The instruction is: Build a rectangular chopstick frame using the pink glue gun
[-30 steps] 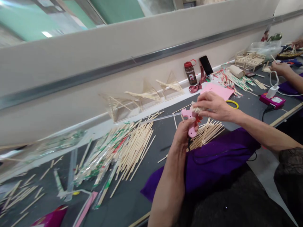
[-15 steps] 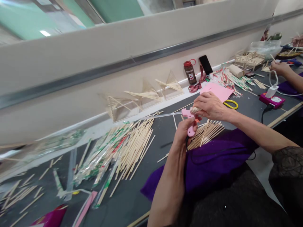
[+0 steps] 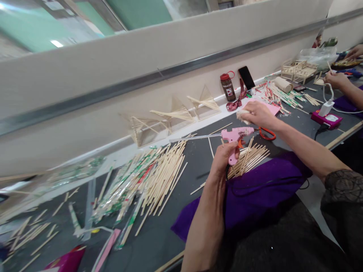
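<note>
On my dark grey worktop lie loose wooden sticks, plastic-wrapped sticks, pink paper and a magenta box.

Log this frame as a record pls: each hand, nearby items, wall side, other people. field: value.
left_hand: left hand grips pink glue gun by its handle
right_hand: right hand holds pale wad, apart from the gun; material unclear
glue_stick: long clear stick out of the gun's rear
nearby: loose wooden sticks, purple cloth
wall_side: red-capped bottle, phone propped upright
left_of_hands: larger wooden stick pile
others: co-worker's hand, far right
</note>
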Available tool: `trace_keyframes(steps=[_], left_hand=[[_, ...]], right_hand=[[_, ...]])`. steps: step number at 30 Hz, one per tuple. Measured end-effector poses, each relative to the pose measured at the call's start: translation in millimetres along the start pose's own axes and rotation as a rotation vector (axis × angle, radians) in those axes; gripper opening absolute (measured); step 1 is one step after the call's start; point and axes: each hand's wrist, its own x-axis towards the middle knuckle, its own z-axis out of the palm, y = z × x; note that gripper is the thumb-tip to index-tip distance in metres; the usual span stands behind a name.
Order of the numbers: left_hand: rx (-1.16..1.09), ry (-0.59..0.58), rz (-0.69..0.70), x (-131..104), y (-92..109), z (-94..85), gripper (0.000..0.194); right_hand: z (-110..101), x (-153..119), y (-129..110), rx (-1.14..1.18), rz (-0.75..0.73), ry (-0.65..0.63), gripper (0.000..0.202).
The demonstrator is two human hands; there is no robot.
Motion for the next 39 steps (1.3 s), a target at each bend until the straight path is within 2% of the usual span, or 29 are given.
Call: trace_keyframes(steps=[2, 5, 11, 17, 22, 26, 31, 36, 39], left_hand=[[-0.036, -0.005, -0.004, -0.2, 0.1, -0.1, 0.047], [-0.088, 0.007, -0.004, 1.2, -1.5, -1.2, 0.046], [-0.120, -0.002, -0.041, 2.6, -2.1, -3.7, 0.045], [-0.128, 0.008, -0.082, -1.4, 1.6, -2.2, 0.045], [-0.178, -0.005, -0.105, -2.3, 1.7, 2.8, 0.042], [-0.216, 0.061, -0.079, -0.3, 0.9, 5.7, 0.039], [-0.215, 0.134, -0.081, 0.9, -1.1, 10.5, 0.039], [-0.188, 0.094, -0.076, -1.8, 2.4, 13.9, 0.043], [-0.208, 0.126, -0.076, -3.0, 7.1, 12.9, 0.045]], right_hand=[[-13.3, -1.0, 10.9, 0.225, 0.060, 0.081, 0.023], [-23.6, -12.1, 14.9, 0.337, -0.023, 0.117, 0.025], [-3.6, -40.1, -2.3, 0.053, -0.232, 0.012, 0.031], [2.9, -41.1, -12.0, -0.337, -0.391, -0.075, 0.035], [6.9, -40.9, -14.8, -0.493, -0.484, -0.059, 0.042], [20.8, -42.7, -16.0, -0.581, -0.467, -0.007, 0.042], [31.8, -43.3, -11.3, -0.491, -0.402, 0.036, 0.035], [22.7, -62.6, -12.5, -0.319, -0.395, 0.210, 0.019], [15.6, -78.7, -18.2, -0.166, -0.436, 0.258, 0.011]])
